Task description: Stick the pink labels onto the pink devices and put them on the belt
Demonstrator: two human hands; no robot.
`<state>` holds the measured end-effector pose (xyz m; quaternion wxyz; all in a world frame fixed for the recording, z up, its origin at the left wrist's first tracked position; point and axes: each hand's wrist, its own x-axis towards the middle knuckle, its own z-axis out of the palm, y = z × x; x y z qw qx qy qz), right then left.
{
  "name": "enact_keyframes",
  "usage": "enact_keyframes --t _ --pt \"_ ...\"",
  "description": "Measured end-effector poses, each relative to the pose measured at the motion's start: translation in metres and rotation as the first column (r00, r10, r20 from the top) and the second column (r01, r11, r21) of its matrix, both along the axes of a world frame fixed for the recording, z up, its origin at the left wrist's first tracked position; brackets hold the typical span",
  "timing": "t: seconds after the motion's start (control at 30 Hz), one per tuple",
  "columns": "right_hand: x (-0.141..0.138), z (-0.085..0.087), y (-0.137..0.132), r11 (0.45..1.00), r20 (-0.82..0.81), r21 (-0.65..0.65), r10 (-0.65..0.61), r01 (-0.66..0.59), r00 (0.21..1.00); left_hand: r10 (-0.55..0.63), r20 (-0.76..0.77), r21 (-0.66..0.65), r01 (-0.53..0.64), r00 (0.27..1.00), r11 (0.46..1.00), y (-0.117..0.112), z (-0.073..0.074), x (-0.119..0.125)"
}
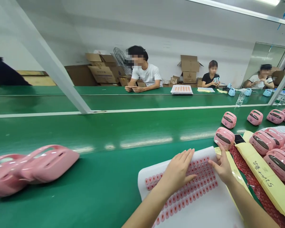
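Note:
A white sheet of small pink oval stickers with red marks (194,202) lies on the green surface in front of me, its far edge curling up. My left hand (178,172) rests flat across the sticker rows, fingers stretched out and thumb apart. At the sheet's right edge is my right hand (223,166), its thumb over the printed side and its other fingers around the edge, index pointing upward. Just beyond that hand stands a pink plastic device with a handle and dark window (224,138).
Pink housings (49,164) lie at the left. On the right are a yellow paper bundle (263,177), red bubble wrap (242,164), a phone (239,138) and more pink devices (280,163). A slanted white post (47,60) rises from the bench. Several people sit opposite, near a water bottle (240,98).

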<state>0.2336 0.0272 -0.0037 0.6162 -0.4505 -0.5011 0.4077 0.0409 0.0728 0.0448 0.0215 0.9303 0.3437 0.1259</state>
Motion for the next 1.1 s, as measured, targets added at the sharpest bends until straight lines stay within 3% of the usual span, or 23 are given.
enact_keyframes --t 0.13,0.27,0.5,0.6,0.67,0.73,0.8,0.9,0.97,1.1 --pt "-0.004 -0.001 -0.007 0.992 0.15 0.067 -0.12 0.111 0.981 0.026 0.0 -0.143 -0.026 1.0 0.989 0.002 -0.002 0.013" --pt "-0.002 -0.006 -0.006 0.988 0.3 0.08 -0.152 0.134 0.942 0.107 -0.001 -0.251 -0.103 0.994 0.962 0.001 0.005 0.016" --pt "0.0 -0.015 -0.004 0.984 0.368 0.107 -0.171 0.141 0.914 0.149 0.006 -0.371 -0.136 0.989 0.918 0.002 0.009 0.021" --pt "0.004 -0.007 -0.006 0.934 0.51 0.283 -0.338 0.217 0.791 0.171 0.012 -0.383 -0.153 0.985 0.911 0.003 0.008 0.021" --pt "0.007 0.005 -0.006 0.901 0.62 0.392 -0.409 0.187 0.67 0.167 0.01 -0.388 -0.15 0.986 0.909 0.003 0.008 0.021" --pt "0.009 0.021 -0.004 0.937 0.754 0.347 -0.301 0.035 0.584 0.15 0.001 -0.39 -0.138 0.989 0.91 0.002 0.008 0.022" --pt "0.008 0.035 0.0 0.981 0.863 0.145 -0.062 -0.129 0.502 0.127 -0.01 -0.388 -0.121 0.992 0.914 0.001 0.009 0.024" --pt "0.005 0.046 0.007 0.974 0.883 -0.12 0.194 -0.194 0.428 0.088 -0.009 -0.384 -0.085 0.996 0.919 -0.002 0.009 0.021" --pt "0.005 0.048 0.009 0.977 0.865 -0.154 0.206 -0.149 0.457 0.091 0.013 -0.34 -0.081 0.996 0.937 -0.002 0.007 0.011" --pt "0.011 0.046 0.007 0.994 0.793 -0.086 0.113 -0.072 0.598 0.211 0.126 -0.138 -0.193 0.969 0.971 0.0 -0.004 -0.021"
